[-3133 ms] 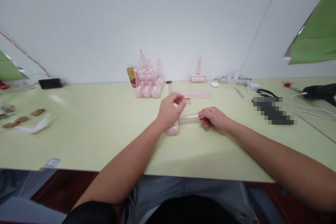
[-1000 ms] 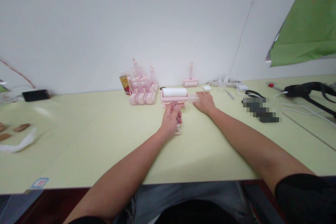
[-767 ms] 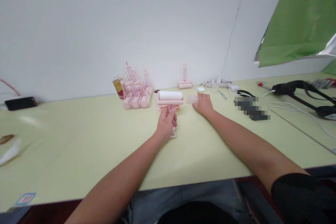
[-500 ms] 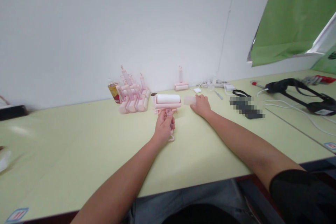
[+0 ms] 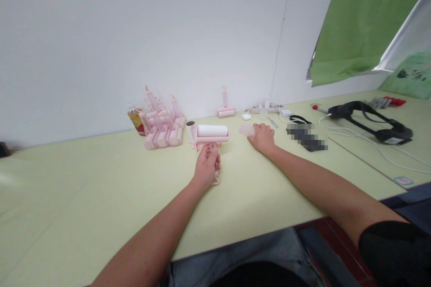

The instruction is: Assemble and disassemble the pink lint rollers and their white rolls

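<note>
Roller [image 5: 213,131] has turned — left fingers [image 5: 212,158] wrap half-hidden handle [image 5: 212,146]; right fingers [image 5: 266,128] — hold unclear.

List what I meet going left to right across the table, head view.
Yellow and red container, pile of pink plastic rollers, held pink plastic roller with white cylinder, translucent pink plastic piece, right hand, black pixelated object, black curved headset.

Roller handle [image 5: 213,146] partly hidden by left hand [image 5: 204,166], clear plastic [image 5: 245,130] partly behind right hand [image 5: 263,138], dark object [image 5: 306,138] pixelated
</note>
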The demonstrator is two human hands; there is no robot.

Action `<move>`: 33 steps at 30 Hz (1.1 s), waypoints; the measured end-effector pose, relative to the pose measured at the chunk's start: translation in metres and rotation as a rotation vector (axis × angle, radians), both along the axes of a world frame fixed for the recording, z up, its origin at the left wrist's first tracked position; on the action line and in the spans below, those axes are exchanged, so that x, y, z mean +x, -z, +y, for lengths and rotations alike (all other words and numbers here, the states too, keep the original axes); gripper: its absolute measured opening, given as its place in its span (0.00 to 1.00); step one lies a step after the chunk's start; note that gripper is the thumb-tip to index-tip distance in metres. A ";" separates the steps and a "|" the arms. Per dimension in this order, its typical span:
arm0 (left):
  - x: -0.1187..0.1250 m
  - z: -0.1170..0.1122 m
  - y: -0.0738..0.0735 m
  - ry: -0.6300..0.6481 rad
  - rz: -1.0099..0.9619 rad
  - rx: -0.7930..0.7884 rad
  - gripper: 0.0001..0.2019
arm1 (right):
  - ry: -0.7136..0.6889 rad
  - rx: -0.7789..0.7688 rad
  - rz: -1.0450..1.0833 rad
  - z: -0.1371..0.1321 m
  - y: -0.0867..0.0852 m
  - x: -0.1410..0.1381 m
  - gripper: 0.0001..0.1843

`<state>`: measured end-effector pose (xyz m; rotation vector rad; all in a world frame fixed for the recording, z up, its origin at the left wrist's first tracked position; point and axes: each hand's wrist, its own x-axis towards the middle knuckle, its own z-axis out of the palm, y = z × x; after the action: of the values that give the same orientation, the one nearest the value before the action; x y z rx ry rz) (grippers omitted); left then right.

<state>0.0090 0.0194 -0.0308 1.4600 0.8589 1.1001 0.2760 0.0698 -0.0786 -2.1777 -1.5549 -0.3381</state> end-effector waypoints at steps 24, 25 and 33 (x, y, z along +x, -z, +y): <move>-0.002 0.000 0.000 0.027 0.086 0.053 0.15 | 0.117 0.386 0.310 -0.022 -0.045 0.059 0.34; -0.002 -0.001 0.000 0.051 0.119 0.062 0.16 | 0.002 0.433 0.377 -0.028 -0.052 0.047 0.34; -0.006 -0.011 0.003 0.320 0.312 -0.037 0.19 | -0.670 0.100 1.172 -0.080 -0.062 -0.040 0.25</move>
<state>0.0033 0.0087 -0.0340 1.6952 0.8170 0.6257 0.2361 -0.0105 -0.0170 -1.1731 -1.3184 0.8845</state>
